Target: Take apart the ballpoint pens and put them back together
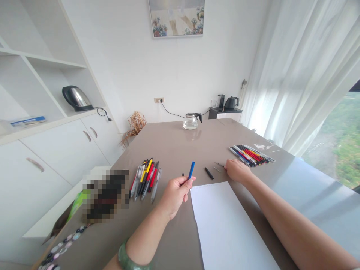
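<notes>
Left hand (pixel 174 193): gripping blue tube (pixel 191 170), midway between worktop (pixel 168 146) side edges | Right hand (pixel 238 170): fingers curled at thin rod (pixel 219 164), nearer right edge, grip unclear | Advised: steady tube, light pinch

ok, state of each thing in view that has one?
Blue pen piece: held upright in left hand
Right hand: fingers at thin rod, grip unclear
Paper sheet: blank, flat
Left pens: lying bunched
Right pens: lying side by side
Glass pot: partly filled, clear liquid
Steel kettle: upright, unplugged
Wall plug: plugged in
Cabinet doors: shut
</notes>
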`<state>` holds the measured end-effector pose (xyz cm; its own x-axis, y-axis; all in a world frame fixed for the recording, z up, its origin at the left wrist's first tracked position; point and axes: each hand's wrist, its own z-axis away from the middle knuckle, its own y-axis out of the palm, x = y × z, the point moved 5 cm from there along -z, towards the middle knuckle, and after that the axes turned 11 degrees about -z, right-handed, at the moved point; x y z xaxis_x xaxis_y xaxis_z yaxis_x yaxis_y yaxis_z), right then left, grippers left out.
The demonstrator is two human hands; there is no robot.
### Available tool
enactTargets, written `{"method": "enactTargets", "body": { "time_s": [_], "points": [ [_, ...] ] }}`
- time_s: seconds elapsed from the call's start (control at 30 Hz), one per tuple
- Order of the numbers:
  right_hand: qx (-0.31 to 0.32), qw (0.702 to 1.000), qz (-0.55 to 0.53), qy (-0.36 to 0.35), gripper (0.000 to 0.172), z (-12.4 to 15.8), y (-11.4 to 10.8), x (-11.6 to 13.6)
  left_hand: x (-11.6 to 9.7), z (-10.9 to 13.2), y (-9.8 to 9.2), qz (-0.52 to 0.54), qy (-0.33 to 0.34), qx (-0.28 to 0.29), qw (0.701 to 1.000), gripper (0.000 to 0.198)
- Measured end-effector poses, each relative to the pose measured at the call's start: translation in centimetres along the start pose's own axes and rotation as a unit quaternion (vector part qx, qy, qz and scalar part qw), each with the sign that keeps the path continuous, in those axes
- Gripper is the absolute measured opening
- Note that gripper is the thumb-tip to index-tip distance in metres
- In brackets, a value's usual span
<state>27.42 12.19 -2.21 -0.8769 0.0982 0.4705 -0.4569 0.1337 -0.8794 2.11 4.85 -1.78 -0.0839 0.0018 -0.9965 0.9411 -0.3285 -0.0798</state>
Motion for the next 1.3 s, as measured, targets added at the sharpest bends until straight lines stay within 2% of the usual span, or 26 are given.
{"method": "enactTargets", "body": {
  "time_s": [0.1,0.2,0.23,0.27,0.33,0.4,0.47,0.67,0.8,0.9,1.17,1.23,1.3],
  "points": [
    [-0.025,0.998,-0.051,-0.025,0.018,0.5,-1.3,1.3,-0.1,0.0,0.1,0.013,-0.004,0.005,1.0,0.038],
    [-0.034,0.982,-0.171,-0.078,0.031,1.9,-2.9,4.2,0.0,0.1,0.3,0.007,-0.017,0.015,1.0,0.038],
    [-0.038,0.94,-0.322,-0.108,0.033,2.6,-3.5,5.4,0.0,0.1,0.4,-0.002,-0.02,0.019,1.0,0.037],
    [-0.026,0.881,-0.451,-0.14,0.034,3.3,-4.0,6.6,0.0,0.2,0.5,-0.013,-0.024,0.024,0.999,0.037],
    [0.002,0.786,-0.595,-0.168,0.026,4.8,-4.6,8.6,0.1,0.2,0.6,-0.035,-0.028,0.031,0.999,0.038],
    [0.033,0.735,-0.654,-0.177,0.019,6.0,-4.7,10.0,0.0,0.2,0.8,-0.051,-0.031,0.039,0.997,0.038],
    [0.05,0.718,-0.672,-0.176,0.019,6.7,-4.5,10.8,0.0,0.3,0.9,-0.057,-0.032,0.046,0.997,0.039],
    [0.064,0.741,-0.65,-0.158,0.021,6.8,-3.4,10.8,0.0,0.3,0.8,-0.062,-0.034,0.038,0.997,0.04],
    [0.106,0.769,-0.614,-0.143,0.02,7.0,-2.2,11.1,-0.2,0.3,0.9,-0.049,-0.028,0.036,0.998,0.038],
    [0.13,0.774,-0.606,-0.128,0.02,7.2,-1.5,11.3,-0.3,0.4,0.9,-0.046,-0.025,0.037,0.998,0.038],
    [0.132,0.79,-0.585,-0.129,0.028,7.1,-1.7,11.1,-0.5,0.4,0.8,-0.03,-0.023,0.033,0.999,0.039],
    [0.145,0.804,-0.559,-0.139,0.033,6.5,-2.2,10.5,-0.6,0.4,0.7,-0.027,-0.016,0.028,0.999,0.037],
    [0.133,0.843,-0.503,-0.136,0.037,5.3,-2.5,9.0,-0.6,0.3,0.6,-0.015,-0.008,0.022,1.0,0.036]
  ]
}}
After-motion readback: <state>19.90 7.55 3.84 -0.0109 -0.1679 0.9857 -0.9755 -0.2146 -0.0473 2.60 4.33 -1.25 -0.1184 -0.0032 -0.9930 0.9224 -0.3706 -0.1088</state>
